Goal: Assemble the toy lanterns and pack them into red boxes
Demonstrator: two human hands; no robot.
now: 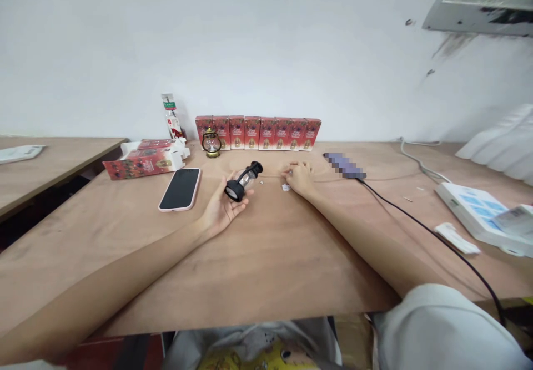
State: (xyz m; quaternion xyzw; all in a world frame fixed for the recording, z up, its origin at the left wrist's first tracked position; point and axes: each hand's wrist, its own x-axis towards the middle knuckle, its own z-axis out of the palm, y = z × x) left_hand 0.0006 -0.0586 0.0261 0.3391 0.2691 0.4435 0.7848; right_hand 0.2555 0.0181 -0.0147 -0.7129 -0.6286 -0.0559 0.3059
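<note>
My left hand (224,206) holds a small black lantern (245,180) with a clear globe, tilted so that its round base faces down and toward me. The fingers are closed around its lower end. To the right, my right hand (300,179) rests low over the table, its fingers curled and pressed together. What they pinch, if anything, is too small to make out. Small whitish scraps (285,187) lie right beside that hand. Behind the black lantern, a bronze-coloured lantern (211,143) stands upright in front of a row of red boxes (267,132).
An opened red carton (144,162) lies at the left, near a phone (180,189). Another phone (345,166) sits at the right with a black cable (420,223) running toward me. A white power strip (478,209) and a crumpled white wrapper (457,238) lie farther right.
</note>
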